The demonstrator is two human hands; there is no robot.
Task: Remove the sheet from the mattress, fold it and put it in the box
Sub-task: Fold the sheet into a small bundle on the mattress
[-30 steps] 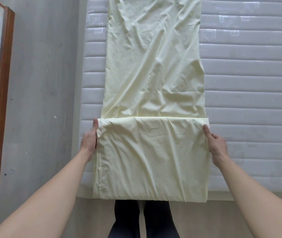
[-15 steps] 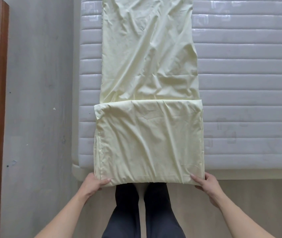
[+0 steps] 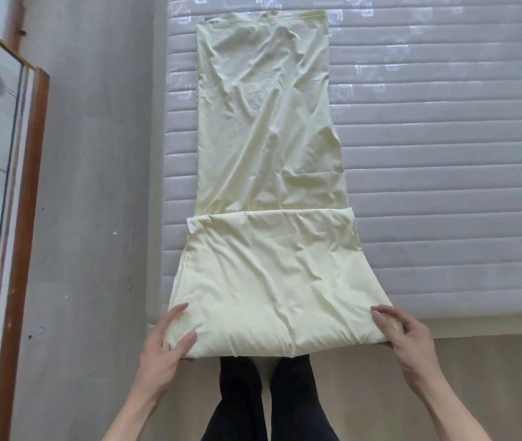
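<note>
Single head view — steeply downward, close over the mattress [image 3: 444,154] edge.

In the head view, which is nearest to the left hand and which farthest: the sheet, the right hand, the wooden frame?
1. Sheet: gripped by the left hand at its near corner.
2. Wooden frame: to the left.
3. Right hand: at the opposite corner.

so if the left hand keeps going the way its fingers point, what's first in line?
The left hand already grips the near fold of the pale yellow sheet; straight on it would only meet more of that folded layer lying on the mattress, though depth is uncertain.
</note>
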